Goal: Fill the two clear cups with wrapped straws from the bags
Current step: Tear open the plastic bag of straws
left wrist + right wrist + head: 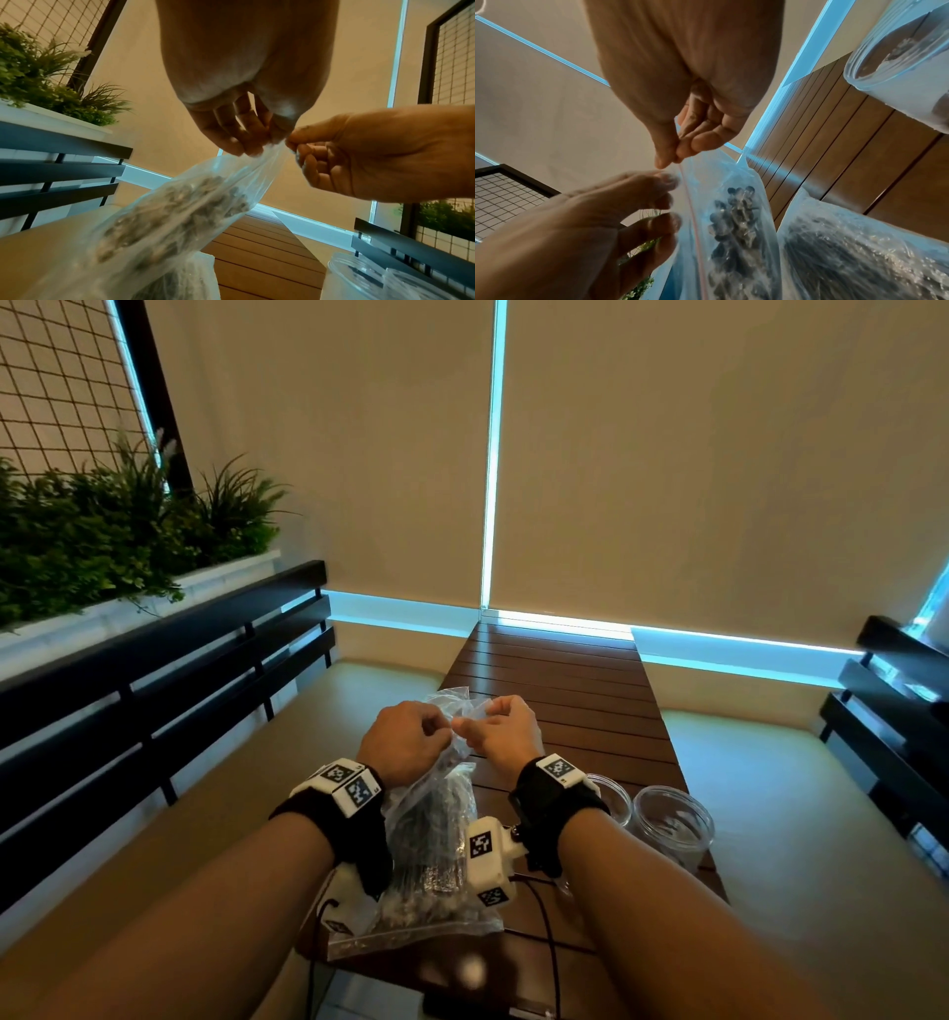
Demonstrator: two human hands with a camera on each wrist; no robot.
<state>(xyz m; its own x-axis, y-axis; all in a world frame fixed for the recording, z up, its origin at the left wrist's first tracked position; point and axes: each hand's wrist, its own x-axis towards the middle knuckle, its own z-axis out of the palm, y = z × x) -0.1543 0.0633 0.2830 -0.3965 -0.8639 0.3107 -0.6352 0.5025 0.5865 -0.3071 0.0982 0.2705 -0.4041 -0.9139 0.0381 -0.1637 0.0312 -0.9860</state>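
A clear zip bag (436,814) full of dark wrapped straws (731,219) hangs upright over the near end of the table. My left hand (440,730) pinches one lip of the bag's mouth (267,150). My right hand (470,726) pinches the other lip, thumb against fingertips (672,156), right beside the left. A second bag of straws (411,927) lies flat on the table under it. Two clear cups stand to the right: one (672,824) in full view, the other (613,796) partly hidden behind my right wrist. Both look empty.
The slatted brown table (565,690) is narrow and runs away from me to the blinds. Black slatted bench backs (154,690) flank it left and right (888,711). A planter with greenery (102,541) sits at the left. A dark cable (549,932) trails over the near edge.
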